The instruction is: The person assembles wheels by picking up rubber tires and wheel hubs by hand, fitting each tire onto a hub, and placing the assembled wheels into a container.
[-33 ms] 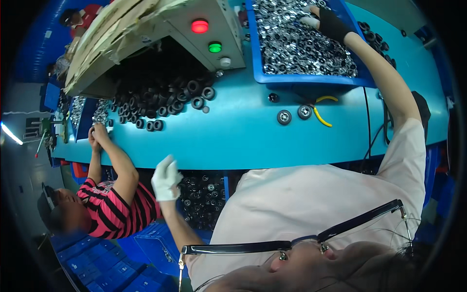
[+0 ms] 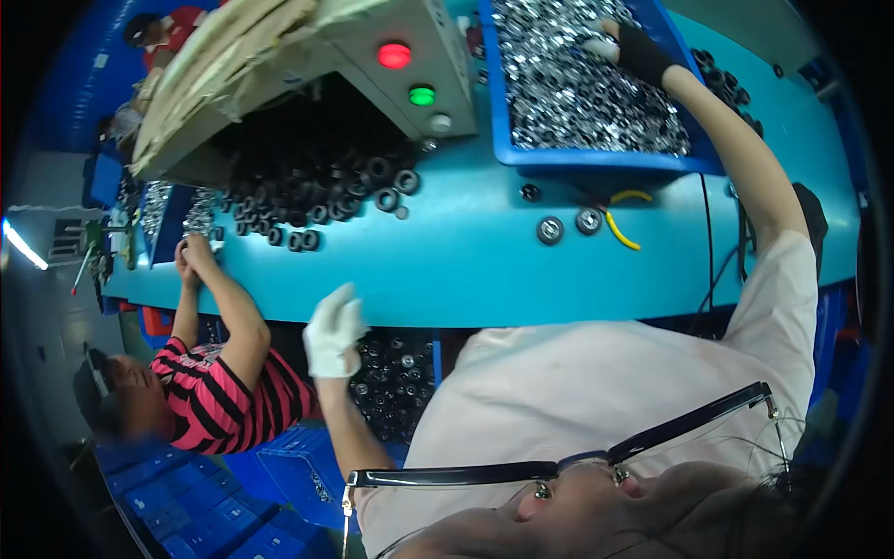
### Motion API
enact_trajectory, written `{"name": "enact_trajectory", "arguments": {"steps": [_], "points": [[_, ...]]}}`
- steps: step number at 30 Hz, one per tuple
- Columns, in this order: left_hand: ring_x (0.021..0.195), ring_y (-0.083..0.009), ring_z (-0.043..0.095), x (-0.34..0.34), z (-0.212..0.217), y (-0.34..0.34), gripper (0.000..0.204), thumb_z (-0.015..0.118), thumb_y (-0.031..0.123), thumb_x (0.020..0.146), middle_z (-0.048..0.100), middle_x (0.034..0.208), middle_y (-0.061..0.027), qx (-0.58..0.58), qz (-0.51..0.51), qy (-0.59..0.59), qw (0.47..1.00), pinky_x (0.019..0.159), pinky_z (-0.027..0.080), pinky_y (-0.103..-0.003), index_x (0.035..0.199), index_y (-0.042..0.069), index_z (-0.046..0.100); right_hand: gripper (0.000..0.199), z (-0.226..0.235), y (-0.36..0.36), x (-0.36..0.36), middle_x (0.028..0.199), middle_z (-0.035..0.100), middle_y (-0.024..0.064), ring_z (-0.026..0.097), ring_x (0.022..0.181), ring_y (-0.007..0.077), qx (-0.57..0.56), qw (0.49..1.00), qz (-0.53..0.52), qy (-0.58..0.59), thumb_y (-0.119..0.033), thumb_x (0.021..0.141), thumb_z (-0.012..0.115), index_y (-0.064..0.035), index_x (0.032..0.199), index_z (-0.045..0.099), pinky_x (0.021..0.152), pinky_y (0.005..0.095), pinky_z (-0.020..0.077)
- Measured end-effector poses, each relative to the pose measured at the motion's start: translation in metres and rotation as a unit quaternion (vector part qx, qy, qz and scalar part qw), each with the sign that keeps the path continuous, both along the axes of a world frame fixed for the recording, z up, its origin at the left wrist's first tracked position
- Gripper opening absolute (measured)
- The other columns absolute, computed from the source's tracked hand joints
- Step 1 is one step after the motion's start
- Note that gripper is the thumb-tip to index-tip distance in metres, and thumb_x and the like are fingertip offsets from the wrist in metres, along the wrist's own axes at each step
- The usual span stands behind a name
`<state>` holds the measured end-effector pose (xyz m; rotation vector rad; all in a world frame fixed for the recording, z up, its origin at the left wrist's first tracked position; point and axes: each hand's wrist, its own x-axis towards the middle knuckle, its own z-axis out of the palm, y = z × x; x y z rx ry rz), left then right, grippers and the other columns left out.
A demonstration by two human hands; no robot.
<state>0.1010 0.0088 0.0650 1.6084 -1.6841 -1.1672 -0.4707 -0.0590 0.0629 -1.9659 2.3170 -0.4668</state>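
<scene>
My right hand wears a dark glove with pale fingertips and reaches into a large blue bin full of shiny silver and black wheel hubs. Its fingertips touch the hubs, and whatever lies between them is hidden. My left hand, in a white glove, is raised in front of the table's near edge. Its fingers extend upward and no object shows in them. Below and beside it sits a container of dark wheels. On the table lie two black wheels with silver centres, close to yellow-handled pliers.
A machine with red and green lights stands at the back left, black tyres heaped at its opening. To my left, a person in a striped shirt works at the turquoise table. A black cable crosses the right side.
My left hand has shifted slightly right and up toward the table edge. My right hand stays in the bin, its fingertips now less visible. The whole view has shifted a little.
</scene>
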Motion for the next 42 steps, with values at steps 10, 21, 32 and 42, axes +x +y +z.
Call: {"name": "enact_trajectory", "arguments": {"steps": [10,21,32,42], "points": [[0.087,-0.0283,0.064,-0.226,0.071,-0.084,0.034,0.066,0.016,0.082,0.064,0.098,-0.0157,-0.256,-0.428,-0.047,0.866,0.075,0.05,-0.035,0.112,0.001,0.059,0.066,0.006,0.004,0.013,0.123,0.056,0.0196,0.054,0.115,0.0321,0.168,0.981,-0.05,-0.082,-0.059,0.081,0.054,-0.0108,0.126,0.054,0.098,0.0377,0.0396],[0.121,-0.0399,0.047,-0.364,0.033,-0.107,0.11,0.08,0.051,0.059,0.041,0.136,-0.0253,-0.172,-0.402,-0.422,0.794,0.1,0.04,-0.043,0.137,-0.004,0.027,0.054,-0.039,-0.012,0.042,0.092,0.064,0.0132,0.059,0.081,0.0192,0.081,0.962,-0.007,-0.262,-0.051,0.084,0.06,-0.0031,0.109,0.061,0.074,0.0359,0.046],[0.11,-0.0274,0.055,-0.418,-0.012,-0.123,0.092,0.077,0.03,0.059,0.052,0.123,-0.0142,-0.066,-0.346,-0.265,0.898,0.096,0.043,-0.039,0.137,0.008,0.034,0.031,-0.088,0.011,0.009,0.103,0.064,-0.001,0.057,0.093,0.0108,0.037,0.771,-0.09,-0.629,-0.032,0.09,0.054,-0.0126,0.112,0.062,0.083,0.0283,0.0438],[0.105,-0.0272,0.057,-0.425,-0.015,-0.145,0.053,0.068,0.046,0.07,0.062,0.111,-0.009,-0.285,-0.638,-0.355,0.621,0.085,0.048,-0.041,0.112,0.016,0.06,0.032,-0.098,0.017,0.018,0.101,0.064,-0.0005,0.057,0.091,0.0098,0.004,0.792,-0.062,-0.607,-0.035,0.09,0.053,-0.0122,0.112,0.062,0.082,0.0275,0.0437]]}}
